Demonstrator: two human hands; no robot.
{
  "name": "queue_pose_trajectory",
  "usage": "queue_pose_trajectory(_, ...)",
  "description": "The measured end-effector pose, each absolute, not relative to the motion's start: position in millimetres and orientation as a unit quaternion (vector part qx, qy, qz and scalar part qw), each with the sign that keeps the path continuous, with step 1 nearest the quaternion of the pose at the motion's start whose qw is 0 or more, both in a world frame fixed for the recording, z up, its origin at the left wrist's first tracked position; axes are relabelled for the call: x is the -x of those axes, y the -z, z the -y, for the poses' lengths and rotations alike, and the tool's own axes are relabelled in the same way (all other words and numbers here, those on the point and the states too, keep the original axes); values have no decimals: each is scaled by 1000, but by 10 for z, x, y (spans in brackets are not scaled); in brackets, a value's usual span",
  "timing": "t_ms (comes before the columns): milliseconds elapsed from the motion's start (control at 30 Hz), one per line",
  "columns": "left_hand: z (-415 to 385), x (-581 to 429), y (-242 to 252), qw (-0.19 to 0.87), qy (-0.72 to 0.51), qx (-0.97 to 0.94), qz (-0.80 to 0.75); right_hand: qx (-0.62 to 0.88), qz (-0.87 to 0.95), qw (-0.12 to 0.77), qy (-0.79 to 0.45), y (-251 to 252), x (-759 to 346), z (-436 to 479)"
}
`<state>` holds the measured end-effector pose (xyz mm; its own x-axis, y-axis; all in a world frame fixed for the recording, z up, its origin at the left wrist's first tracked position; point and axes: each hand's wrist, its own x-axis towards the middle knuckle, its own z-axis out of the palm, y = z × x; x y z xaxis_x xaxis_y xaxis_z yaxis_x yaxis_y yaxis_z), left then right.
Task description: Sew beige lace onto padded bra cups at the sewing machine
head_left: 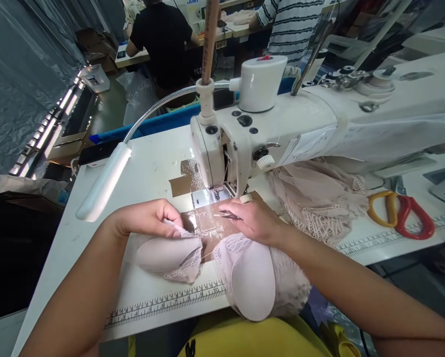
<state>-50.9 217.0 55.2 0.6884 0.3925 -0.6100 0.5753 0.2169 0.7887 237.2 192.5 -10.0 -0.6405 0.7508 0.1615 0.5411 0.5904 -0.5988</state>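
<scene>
My left hand [148, 218] pinches the upper edge of a pale pink padded bra cup [166, 255] lying on the white sewing table [96, 277]. My right hand [254, 218] rests on the other cup and lace [250, 277], fingers closed on a small dark pointed tool [228, 215] aimed at the needle plate [207, 198]. A pale ring or thimble sits on one finger. The white sewing machine [282, 129] stands just behind both hands.
A pile of pink lace fabric [319, 198] lies right of the machine, with yellow and red handled scissors [401, 213] beyond it. A gooseneck lamp [103, 183] reaches over the left of the table. Two people sit at other machines at the back.
</scene>
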Motion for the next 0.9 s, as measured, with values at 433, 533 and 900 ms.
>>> queue_pose_trajectory(433, -2282, 384, -465, 667, 73, -641, -373, 181, 920, 192, -291, 64, -2277, -1884)
queue_pose_trajectory(533, -2404, 319, -446, 641, 75, -666, -373, 147, 933, 140, -297, 55, -2296, -1904)
queue_pose_trajectory(900, -2385, -60, -335, 217, -128, -838, -484, 319, 890, 231, -231, 83, -2500, -1957)
